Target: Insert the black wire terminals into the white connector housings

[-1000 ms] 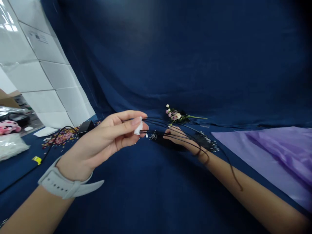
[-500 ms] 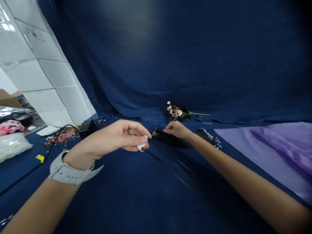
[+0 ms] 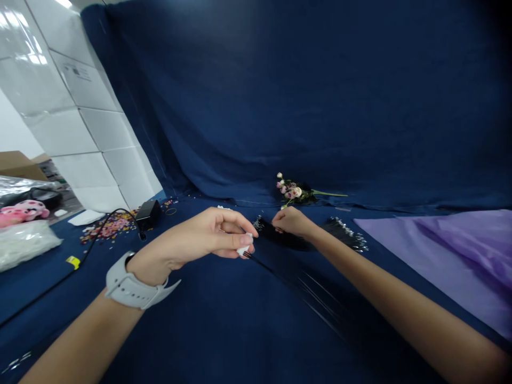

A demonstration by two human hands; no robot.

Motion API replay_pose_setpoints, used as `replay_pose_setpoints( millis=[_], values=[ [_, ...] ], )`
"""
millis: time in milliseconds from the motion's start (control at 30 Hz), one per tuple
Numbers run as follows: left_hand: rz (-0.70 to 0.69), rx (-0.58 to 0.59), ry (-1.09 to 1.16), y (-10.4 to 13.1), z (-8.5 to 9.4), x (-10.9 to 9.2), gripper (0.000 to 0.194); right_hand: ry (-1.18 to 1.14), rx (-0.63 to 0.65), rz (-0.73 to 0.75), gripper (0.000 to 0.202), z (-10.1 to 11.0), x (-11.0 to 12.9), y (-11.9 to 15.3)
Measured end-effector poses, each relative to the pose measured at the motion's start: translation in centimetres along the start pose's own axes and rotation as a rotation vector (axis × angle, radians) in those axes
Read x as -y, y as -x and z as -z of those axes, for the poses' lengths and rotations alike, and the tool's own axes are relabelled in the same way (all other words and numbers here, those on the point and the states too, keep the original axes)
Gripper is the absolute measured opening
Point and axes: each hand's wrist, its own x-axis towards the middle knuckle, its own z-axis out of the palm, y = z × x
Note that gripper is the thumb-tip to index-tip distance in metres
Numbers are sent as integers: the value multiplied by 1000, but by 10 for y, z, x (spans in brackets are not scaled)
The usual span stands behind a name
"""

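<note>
My left hand [image 3: 224, 234], with a pale watch strap on its wrist, pinches a small white piece [image 3: 243, 249] between thumb and fingers. Several thin black strands [image 3: 266, 266] trail from that piece down to the right, blurring into the dark cloth. My right hand [image 3: 291, 221] is closed in a pinch over a bundle of black strands [image 3: 294, 242] lying on the cloth. Whatever its fingertips hold is too small to make out. Silvery tips [image 3: 259, 221] show at the bundle's left end, and more silvery tips [image 3: 354, 237] fan out to the right of my wrist.
Artificial flowers [image 3: 291, 191] lie behind my right hand. Purple fabric [image 3: 424, 245] covers the right side. On the left are a black box-like adapter [image 3: 148, 214] with a cable, scattered colourful bits [image 3: 114, 226], a clear bag [image 3: 30, 242] and a pink spotted toy [image 3: 24, 212].
The whole view has shifted slightly, moving the scene right and down. My left hand still pinches the white piece, now a little closer to my right hand. My right hand stays closed at the bundle.
</note>
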Motion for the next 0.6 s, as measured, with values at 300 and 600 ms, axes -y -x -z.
replay_pose_setpoints(
  millis=[300, 600],
  values=[
    [-6, 4, 28, 1, -4, 0, 18, -88, -38, -39, 25, 16, 17, 8],
    [-208, -83, 239, 10, -6, -3, 17, -88, -808, 208, 27, 115, 77, 97]
  ],
)
